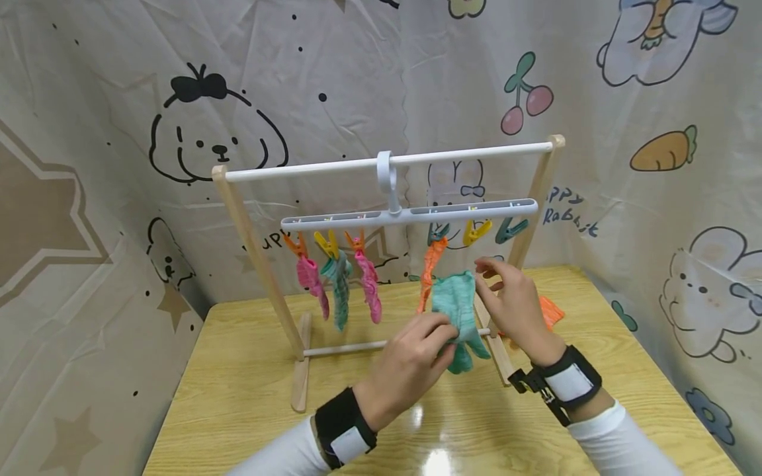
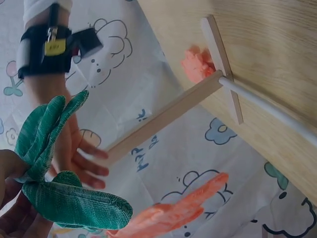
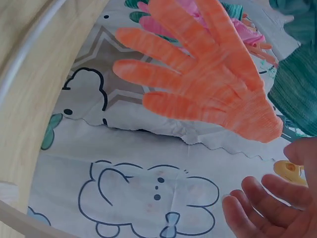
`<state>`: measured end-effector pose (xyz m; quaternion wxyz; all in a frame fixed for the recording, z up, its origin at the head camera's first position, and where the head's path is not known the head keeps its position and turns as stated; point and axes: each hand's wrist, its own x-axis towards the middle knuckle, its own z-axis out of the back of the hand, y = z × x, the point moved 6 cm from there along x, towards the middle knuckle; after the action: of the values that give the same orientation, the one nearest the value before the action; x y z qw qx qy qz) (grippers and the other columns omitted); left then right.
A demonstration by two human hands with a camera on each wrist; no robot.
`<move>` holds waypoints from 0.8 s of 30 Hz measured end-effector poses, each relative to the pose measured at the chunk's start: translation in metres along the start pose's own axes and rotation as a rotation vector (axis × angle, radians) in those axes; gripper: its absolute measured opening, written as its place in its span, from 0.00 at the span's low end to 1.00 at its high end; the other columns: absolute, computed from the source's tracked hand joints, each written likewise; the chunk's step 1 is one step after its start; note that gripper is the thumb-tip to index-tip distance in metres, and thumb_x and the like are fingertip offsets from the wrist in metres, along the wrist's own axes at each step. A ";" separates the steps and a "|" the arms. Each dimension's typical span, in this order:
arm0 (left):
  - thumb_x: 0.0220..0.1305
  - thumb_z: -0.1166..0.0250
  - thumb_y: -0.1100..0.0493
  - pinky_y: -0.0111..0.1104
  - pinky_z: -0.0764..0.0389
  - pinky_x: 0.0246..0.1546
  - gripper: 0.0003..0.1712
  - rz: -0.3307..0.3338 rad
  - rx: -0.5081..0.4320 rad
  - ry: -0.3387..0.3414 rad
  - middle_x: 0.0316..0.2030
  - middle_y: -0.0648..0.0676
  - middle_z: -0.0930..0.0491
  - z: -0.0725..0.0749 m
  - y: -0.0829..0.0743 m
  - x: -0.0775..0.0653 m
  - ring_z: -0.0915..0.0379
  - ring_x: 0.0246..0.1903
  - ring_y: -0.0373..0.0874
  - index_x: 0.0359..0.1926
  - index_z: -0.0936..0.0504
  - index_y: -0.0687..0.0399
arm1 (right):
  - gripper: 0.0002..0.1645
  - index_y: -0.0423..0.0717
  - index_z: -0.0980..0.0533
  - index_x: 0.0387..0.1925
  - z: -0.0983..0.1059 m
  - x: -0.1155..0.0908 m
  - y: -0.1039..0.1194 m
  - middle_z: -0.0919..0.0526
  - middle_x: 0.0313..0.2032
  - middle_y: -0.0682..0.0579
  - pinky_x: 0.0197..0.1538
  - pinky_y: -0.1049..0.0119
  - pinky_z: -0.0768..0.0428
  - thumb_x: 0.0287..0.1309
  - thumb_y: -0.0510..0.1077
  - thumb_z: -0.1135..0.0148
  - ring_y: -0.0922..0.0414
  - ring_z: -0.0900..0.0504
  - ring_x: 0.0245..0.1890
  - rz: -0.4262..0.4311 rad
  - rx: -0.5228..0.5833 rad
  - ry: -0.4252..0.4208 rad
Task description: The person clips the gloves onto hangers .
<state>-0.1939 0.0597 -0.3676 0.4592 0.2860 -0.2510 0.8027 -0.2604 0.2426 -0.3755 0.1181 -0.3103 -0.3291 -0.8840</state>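
My left hand (image 1: 411,360) pinches a green knit glove (image 1: 455,297) by its palm part, cuff upward and fingers dangling. Beside the cuff is my right hand (image 1: 506,297), its fingers loosely bent and nothing held; the right wrist view shows those fingers (image 3: 267,198) apart from the glove. An orange glove (image 3: 198,79) hangs just behind, from a teal clip (image 1: 438,233) on the grey hanger (image 1: 351,220). To its right, a yellow clip (image 1: 477,231) and another teal clip (image 1: 512,230) hold nothing.
A wooden rack with a white top bar (image 1: 476,155) carries the hanger. On its left side hang a pink glove (image 1: 309,277), a green glove (image 1: 340,291) and another pink glove (image 1: 369,284). More orange fabric (image 1: 550,312) lies on the table (image 1: 238,390) by the rack's right foot.
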 end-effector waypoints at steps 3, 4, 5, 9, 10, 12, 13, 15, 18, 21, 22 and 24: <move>0.62 0.29 0.63 0.24 0.20 0.49 0.08 -0.006 0.000 -0.003 0.43 0.48 0.18 -0.001 -0.001 -0.002 0.21 0.44 0.38 0.42 0.16 0.52 | 0.17 0.34 0.21 0.54 0.002 0.010 0.001 0.12 0.41 0.39 0.37 0.49 0.14 0.67 0.39 0.37 0.44 0.13 0.39 -0.027 0.021 -0.016; 0.61 0.29 0.63 0.24 0.20 0.48 0.08 -0.008 0.002 -0.006 0.43 0.48 0.18 -0.002 -0.001 -0.002 0.21 0.44 0.39 0.41 0.16 0.52 | 0.18 0.34 0.22 0.55 0.002 0.013 0.001 0.12 0.40 0.38 0.37 0.49 0.14 0.68 0.39 0.38 0.44 0.13 0.38 -0.034 0.026 -0.019; 0.61 0.28 0.63 0.24 0.19 0.48 0.08 -0.009 0.001 -0.009 0.43 0.48 0.18 -0.002 -0.002 -0.003 0.21 0.44 0.39 0.41 0.16 0.52 | 0.19 0.33 0.23 0.56 0.003 0.015 0.001 0.12 0.40 0.38 0.37 0.48 0.14 0.69 0.40 0.39 0.44 0.13 0.37 -0.040 0.030 -0.023; 0.61 0.28 0.63 0.24 0.19 0.47 0.07 -0.012 0.000 -0.019 0.42 0.48 0.18 -0.003 -0.002 -0.005 0.21 0.42 0.38 0.41 0.16 0.52 | 0.24 0.31 0.25 0.60 0.003 0.025 0.004 0.12 0.38 0.37 0.37 0.48 0.14 0.69 0.43 0.38 0.44 0.12 0.33 -0.057 0.042 -0.052; 0.61 0.28 0.63 0.24 0.19 0.46 0.07 -0.013 0.001 -0.020 0.42 0.48 0.18 -0.003 -0.002 -0.006 0.21 0.42 0.38 0.41 0.16 0.52 | 0.25 0.31 0.26 0.61 0.004 0.026 0.005 0.11 0.38 0.37 0.36 0.48 0.14 0.68 0.43 0.38 0.44 0.12 0.32 -0.060 0.045 -0.064; 0.61 0.28 0.63 0.24 0.19 0.47 0.07 -0.013 0.004 -0.024 0.42 0.48 0.18 -0.003 -0.001 -0.007 0.21 0.42 0.38 0.41 0.15 0.52 | 0.27 0.32 0.26 0.61 0.005 0.030 0.007 0.11 0.36 0.38 0.34 0.52 0.14 0.66 0.44 0.35 0.45 0.12 0.29 -0.062 0.054 -0.088; 0.61 0.28 0.63 0.24 0.19 0.47 0.07 -0.013 0.006 -0.025 0.42 0.48 0.18 -0.003 -0.001 -0.008 0.21 0.42 0.38 0.41 0.15 0.52 | 0.28 0.32 0.26 0.62 0.005 0.031 0.008 0.11 0.35 0.38 0.32 0.57 0.14 0.65 0.44 0.34 0.46 0.12 0.28 -0.062 0.061 -0.101; 0.61 0.28 0.63 0.24 0.19 0.47 0.07 -0.012 0.008 -0.026 0.42 0.47 0.17 -0.004 -0.001 -0.009 0.21 0.42 0.38 0.40 0.15 0.51 | 0.30 0.33 0.25 0.62 0.006 0.034 0.009 0.11 0.32 0.39 0.31 0.68 0.17 0.63 0.44 0.31 0.47 0.13 0.26 -0.063 0.084 -0.125; 0.60 0.28 0.63 0.24 0.19 0.46 0.08 -0.010 0.009 -0.025 0.42 0.48 0.17 -0.004 -0.001 -0.010 0.21 0.42 0.38 0.40 0.15 0.51 | 0.30 0.34 0.23 0.60 0.007 0.038 0.011 0.11 0.29 0.39 0.29 0.83 0.25 0.60 0.44 0.28 0.49 0.13 0.23 -0.064 0.125 -0.161; 0.61 0.28 0.63 0.24 0.19 0.46 0.07 -0.009 0.010 -0.021 0.42 0.47 0.18 -0.004 0.000 -0.011 0.21 0.42 0.38 0.40 0.15 0.51 | 0.27 0.33 0.20 0.55 0.009 0.042 0.012 0.11 0.28 0.39 0.28 0.87 0.27 0.58 0.44 0.27 0.64 0.15 0.21 -0.066 0.157 -0.194; 0.61 0.28 0.63 0.24 0.19 0.46 0.08 -0.008 0.010 -0.020 0.42 0.47 0.18 -0.004 0.000 -0.011 0.21 0.42 0.38 0.40 0.15 0.51 | 0.26 0.33 0.20 0.53 0.010 0.044 0.012 0.11 0.28 0.39 0.27 0.87 0.27 0.57 0.44 0.27 0.70 0.17 0.21 -0.068 0.165 -0.201; 0.61 0.28 0.63 0.23 0.19 0.46 0.08 -0.009 0.010 -0.018 0.42 0.47 0.18 -0.004 0.001 -0.012 0.21 0.43 0.38 0.41 0.16 0.51 | 0.24 0.33 0.18 0.50 0.012 0.047 0.011 0.11 0.28 0.39 0.27 0.86 0.26 0.57 0.45 0.26 0.81 0.22 0.22 -0.074 0.175 -0.209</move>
<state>-0.1904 0.0550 -0.3784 0.4591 0.2964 -0.2500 0.7993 -0.2871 0.2417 -0.3335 0.0774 -0.3767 -0.4267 -0.8185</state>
